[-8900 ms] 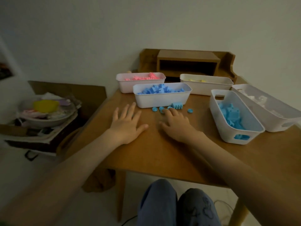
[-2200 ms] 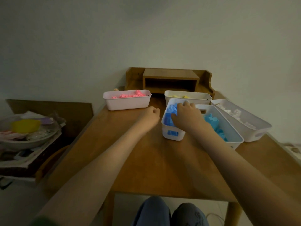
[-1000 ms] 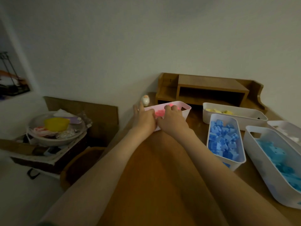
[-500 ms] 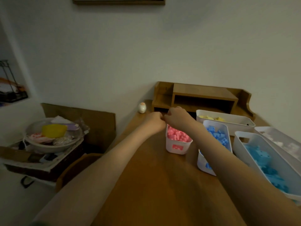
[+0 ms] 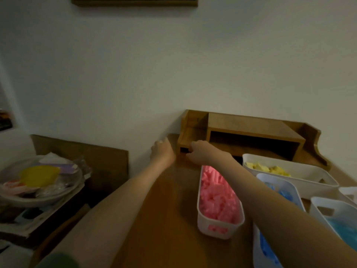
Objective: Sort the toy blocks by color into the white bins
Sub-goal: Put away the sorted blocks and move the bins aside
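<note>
A white bin [image 5: 218, 228] full of pink blocks [image 5: 214, 194] stands lengthwise on the wooden table [image 5: 164, 219]. To its right, my right forearm partly hides a bin [image 5: 289, 185] of dark blue blocks [image 5: 267, 246]. At the right edge is a bin [image 5: 328, 205] of light blue blocks [image 5: 340, 227]. Behind them a bin [image 5: 309, 172] holds yellow blocks [image 5: 266, 168]. My left hand [image 5: 162, 151] is curled at the table's back left corner, with a pale bit showing at its fingertips. My right hand [image 5: 202, 152] is a fist at the front left corner of the wooden shelf [image 5: 251, 128].
A corner of another white bin [image 5: 348, 190] shows at the far right. Left of the table, a bowl [image 5: 38, 182] of odds and ends tops a pile, with cardboard [image 5: 87, 151] behind it. A picture frame [image 5: 135, 0] hangs on the wall above.
Both hands have left the pink bin and reached farther back. My left hand now covers the spot where a small white egg-shaped thing stood. The view has tilted up.
</note>
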### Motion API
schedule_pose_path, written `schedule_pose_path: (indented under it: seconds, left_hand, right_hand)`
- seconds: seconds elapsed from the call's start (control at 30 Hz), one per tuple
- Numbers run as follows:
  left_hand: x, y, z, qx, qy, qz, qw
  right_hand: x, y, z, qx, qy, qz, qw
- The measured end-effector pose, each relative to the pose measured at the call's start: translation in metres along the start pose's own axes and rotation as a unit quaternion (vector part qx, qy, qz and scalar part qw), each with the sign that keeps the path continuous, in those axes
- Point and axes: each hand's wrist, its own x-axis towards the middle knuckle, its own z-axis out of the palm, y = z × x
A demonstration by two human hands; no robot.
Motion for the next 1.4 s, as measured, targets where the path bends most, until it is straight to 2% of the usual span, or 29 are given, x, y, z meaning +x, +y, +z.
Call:
schedule_pose_path:
  seconds: [0.23, 0.37, 0.47, 0.53, 0.6, 0.7, 0.8, 0.93, 1.07, 1.17, 1.27, 1.4]
  left_hand:
    - [0.041, -0.015, 0.027, 0.049, 0.036, -0.024, 0.998]
    - [0.05, -0.023, 0.033, 0.024, 0.067, -0.006, 0.997]
    - [0.047, -0.027, 0.035, 0.046, 0.064, 0.026, 0.997]
    - [0.041, -0.027, 0.034, 0.015, 0.065, 0.04, 0.997]
    - [0.029, -0.023, 0.028, -0.027, 0.088, 0.063, 0.994]
    - [0.015, -0.006, 0.013, -0.055, 0.133, 0.143, 0.979]
    - [0.014, 0.016, 0.004, -0.064, 0.085, 0.207, 0.973]
    - [0.026, 0.039, 0.017, 0.013, 0.022, 0.22, 0.975]
    - [0.045, 0.051, 0.034, 0.055, 0.017, 0.236, 0.97]
    - [0.057, 0.059, 0.044, 0.024, 0.001, 0.209, 0.978]
    - [0.055, 0.065, 0.046, -0.058, -0.054, 0.149, 0.986]
    - [0.022, 0.064, 0.036, -0.048, -0.057, 0.133, 0.988]
  right_hand:
    - [0.034, 0.019, 0.007, -0.025, -0.008, -0.02, 0.999]
    - [0.045, 0.026, 0.009, -0.011, -0.015, -0.013, 1.0]
    - [0.049, 0.033, 0.007, 0.011, -0.018, -0.006, 1.0]
    - [0.05, 0.039, 0.007, 0.032, -0.006, 0.002, 0.999]
    - [0.051, 0.044, 0.009, 0.055, 0.011, 0.011, 0.998]
    - [0.05, 0.047, 0.011, 0.066, 0.031, 0.033, 0.997]
    - [0.05, 0.047, 0.009, 0.059, 0.057, 0.057, 0.995]
    - [0.051, 0.054, 0.007, 0.067, 0.065, 0.082, 0.992]
    - [0.06, 0.067, 0.011, 0.052, 0.05, 0.089, 0.993]
    - [0.069, 0.077, 0.018, 0.029, 0.038, 0.083, 0.995]
    - [0.072, 0.083, 0.021, -0.006, 0.012, 0.066, 0.998]
    - [0.054, 0.075, 0.01, -0.049, 0.01, 0.074, 0.996]
